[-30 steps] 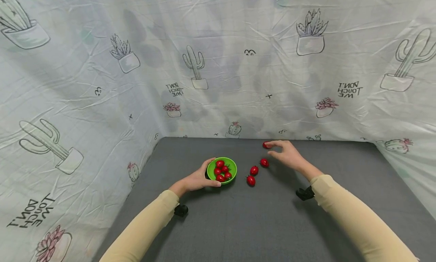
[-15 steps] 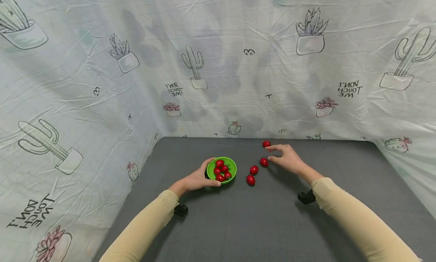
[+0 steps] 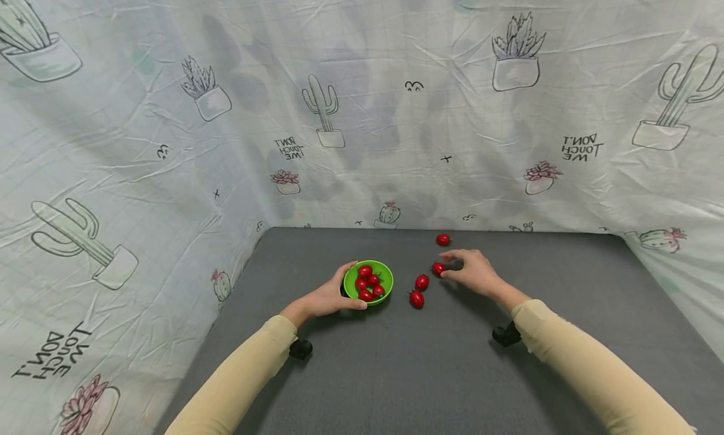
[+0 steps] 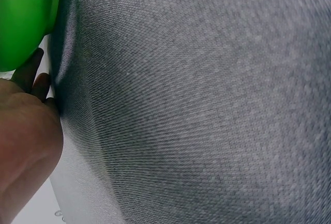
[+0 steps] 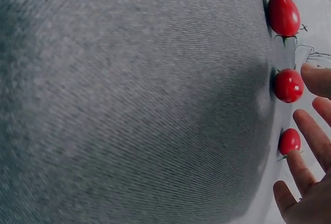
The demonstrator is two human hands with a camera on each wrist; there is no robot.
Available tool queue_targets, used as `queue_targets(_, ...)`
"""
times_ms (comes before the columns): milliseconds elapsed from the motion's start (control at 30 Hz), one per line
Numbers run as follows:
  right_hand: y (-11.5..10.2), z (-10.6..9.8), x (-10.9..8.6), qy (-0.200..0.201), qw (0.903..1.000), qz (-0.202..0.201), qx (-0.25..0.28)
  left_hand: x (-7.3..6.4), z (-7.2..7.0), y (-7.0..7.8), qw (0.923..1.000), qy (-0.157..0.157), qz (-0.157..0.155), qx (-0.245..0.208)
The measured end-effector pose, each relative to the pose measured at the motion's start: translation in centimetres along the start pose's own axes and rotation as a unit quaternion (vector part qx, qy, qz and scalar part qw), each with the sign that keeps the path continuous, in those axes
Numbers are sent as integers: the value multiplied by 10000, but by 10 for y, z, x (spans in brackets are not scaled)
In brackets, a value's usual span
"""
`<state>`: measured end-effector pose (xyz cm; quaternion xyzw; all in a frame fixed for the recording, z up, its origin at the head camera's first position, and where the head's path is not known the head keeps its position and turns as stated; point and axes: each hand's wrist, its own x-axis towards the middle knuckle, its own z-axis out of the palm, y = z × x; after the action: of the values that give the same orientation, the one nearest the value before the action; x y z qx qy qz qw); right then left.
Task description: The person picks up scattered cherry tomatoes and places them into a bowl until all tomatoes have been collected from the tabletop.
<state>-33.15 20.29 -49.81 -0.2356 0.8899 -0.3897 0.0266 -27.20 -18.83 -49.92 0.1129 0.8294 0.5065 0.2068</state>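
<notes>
My left hand [image 3: 330,295] grips a small green bowl [image 3: 389,278], thumb along its near rim and fingers at its far side. Inside the bowl lie several red cherry tomatoes [image 3: 366,271]. In the left wrist view the bowl's side [image 4: 23,17] shows beyond the hand [image 4: 26,131]. My right hand [image 3: 474,273] is spread around a cherry tomato [image 3: 438,269] on the table, thumb and fingertips close to it. The right wrist view shows that tomato [image 5: 288,85] just beside the thumb, the other fingers [image 5: 310,136] apart and extended.
Two more cherry tomatoes lie between bowl and right hand, one upper [image 3: 422,282] and one nearer [image 3: 416,299]. Another tomato [image 3: 444,239] sits close to the back edge of the grey table [image 3: 373,372]. A cactus-print cloth [image 3: 362,139] hangs behind and at the sides.
My right hand has moved from the far tomato at the back edge toward me, to the nearer tomato. The far tomato stays on the table. The left hand and bowl have not moved.
</notes>
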Motion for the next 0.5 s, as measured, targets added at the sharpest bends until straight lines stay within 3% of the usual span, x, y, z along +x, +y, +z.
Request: queue_targets(500, 0, 18, 1, 308, 9982, 438, -287, 0, 0, -2, 9999, 25, 51, 116)
